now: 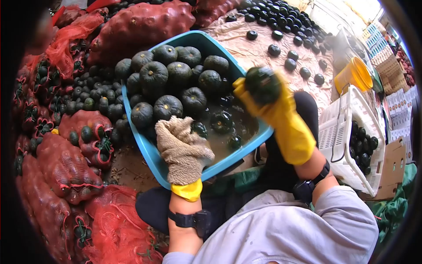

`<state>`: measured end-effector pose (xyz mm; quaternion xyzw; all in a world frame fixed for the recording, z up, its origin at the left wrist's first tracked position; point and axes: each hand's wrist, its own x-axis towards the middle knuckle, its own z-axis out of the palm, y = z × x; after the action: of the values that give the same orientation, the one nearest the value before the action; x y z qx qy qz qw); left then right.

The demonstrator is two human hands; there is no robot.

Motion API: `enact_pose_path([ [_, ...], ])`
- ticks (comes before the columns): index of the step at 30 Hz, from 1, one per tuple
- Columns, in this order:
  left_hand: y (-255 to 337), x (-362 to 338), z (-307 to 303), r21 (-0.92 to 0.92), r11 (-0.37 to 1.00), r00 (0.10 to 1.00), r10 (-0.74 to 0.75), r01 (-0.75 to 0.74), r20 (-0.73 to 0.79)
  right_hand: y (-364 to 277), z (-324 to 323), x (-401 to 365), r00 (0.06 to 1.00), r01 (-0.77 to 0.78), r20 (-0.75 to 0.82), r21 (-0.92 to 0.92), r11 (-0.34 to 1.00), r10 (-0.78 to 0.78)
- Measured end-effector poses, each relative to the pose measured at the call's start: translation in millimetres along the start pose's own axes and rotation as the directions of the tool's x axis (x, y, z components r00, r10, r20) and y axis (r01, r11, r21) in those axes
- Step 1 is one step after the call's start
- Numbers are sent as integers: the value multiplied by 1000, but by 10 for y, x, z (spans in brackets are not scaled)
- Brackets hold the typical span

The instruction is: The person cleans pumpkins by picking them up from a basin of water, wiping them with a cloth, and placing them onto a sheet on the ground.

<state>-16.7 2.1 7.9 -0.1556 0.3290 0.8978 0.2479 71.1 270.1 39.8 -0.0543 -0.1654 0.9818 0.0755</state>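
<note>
My right hand (285,116), in a yellow rubber glove, grips a dark green pumpkin (263,85) above the right rim of a blue tub (206,42). The pumpkin and fingertips are slightly blurred. A beige towelling cloth (178,143) covers my left hand (187,163) over a yellow glove, hiding its fingers. That hand is inside the tub's near left side, beside a wet pumpkin (199,129). Many dark green pumpkins (154,75) are heaped in the tub's far left part. Murky water (217,152) fills the near right, with several pumpkins partly submerged.
Red mesh sacks (66,163) crowd the left, with small dark squashes (94,94) beside the tub. Wet pumpkins (274,50) lie on a pinkish sheet (237,42) beyond. At right stand a yellow bucket (354,75) and a white crate (327,152) holding dark squashes.
</note>
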Motion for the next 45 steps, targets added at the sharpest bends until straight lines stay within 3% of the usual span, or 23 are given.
enact_pose_path([
  [1, -44, -5, -7, 81, 993, 994, 96, -91, -58, -441, -148, -140, 965, 264, 23, -102, 959, -263],
  [4, -125, 37, 0, 272, 938, 964, 250, -217, -92, -1775, -148, -743, 789, 574, -40, 403, 712, -613],
  [5, -137, 64, 12, 273, 939, 964, 245, -210, -102, -1880, 8, -923, 558, 823, -299, 322, 468, -774],
  [6, -132, 101, 39, 174, 973, 974, 177, -152, -138, -1820, -8, -889, 600, 799, -238, 138, 585, -764],
  [8, -188, 124, 54, 121, 988, 978, 120, -100, -172, -1469, -112, -650, 688, 672, -138, -247, 698, -712],
  [10, -261, 92, 73, 133, 987, 980, 117, -96, -162, -1003, -271, -346, 691, 659, 523, -740, 138, -499],
  [12, -272, 130, 52, 128, 989, 978, 98, -74, -184, -128, 166, -193, 999, -30, -28, -996, 82, 18],
  [13, -267, 126, 60, 102, 993, 975, 84, -64, -206, 107, 493, -123, 974, -119, -188, -902, -415, 130],
  [14, -258, 123, 65, 75, 996, 971, 73, -57, -228, 361, 4, 133, 978, 134, 12, -800, -584, 209],
  [18, -292, 175, -148, 177, 981, 979, 111, -80, -174, 1187, -721, 674, 936, 17, -291, -524, -852, 198],
  [22, -246, 283, -269, 91, 993, 989, -58, 71, -137, 1053, -1175, 946, 875, 94, -289, -686, -722, 389],
  [24, -292, 387, -334, 129, 991, 987, -24, 45, -159, 853, -782, 783, 863, -251, -390, -882, -398, 320],
  [26, -201, 95, 63, 339, 940, 981, 104, -43, -166, 815, -516, 540, 896, -379, -318, -912, 159, 311],
  [28, -317, 366, -152, -55, 989, 973, -127, 139, 191, 934, -133, 208, 948, -132, -18, -931, 340, 318],
  [29, -375, 502, -259, -174, 935, 905, -234, 310, 356, 1053, 3, 74, 939, 270, 272, -962, 42, 209],
  [32, -351, 40, 184, -251, 919, 943, -252, 304, 218, 1282, -213, 383, 860, 338, 408, -905, -258, -307],
  [33, -376, -5, 227, -280, 894, 930, -296, 351, 220, 1177, -123, 531, 939, -7, -6, -1000, -2, -343],
  [34, -376, -11, 258, -307, 867, 915, -335, 393, 225, 1146, -132, 590, 937, -58, -85, -994, 90, -339],
  [36, -335, 22, 261, -330, 839, 900, -377, 432, 220, 1329, -14, 178, 977, -11, -47, -985, 171, -210],
  [40, -236, 150, 156, -229, 927, 950, -265, 297, 163, 1296, -384, 152, 895, 443, 443, -896, -8, -50],
  [42, -500, 297, 26, -173, 936, 940, -268, 306, 213, 1370, -404, 428, 887, 100, 105, -994, -35, -449],
  [43, -655, 364, -78, -143, 940, 933, -274, 311, 232, 1362, -367, 356, 902, 117, 126, -992, -48, -414],
  [45, -585, 424, -121, 500, 837, 911, -3, -224, 413, 1268, -188, 228, 963, 224, 208, -972, 75, -173],
])
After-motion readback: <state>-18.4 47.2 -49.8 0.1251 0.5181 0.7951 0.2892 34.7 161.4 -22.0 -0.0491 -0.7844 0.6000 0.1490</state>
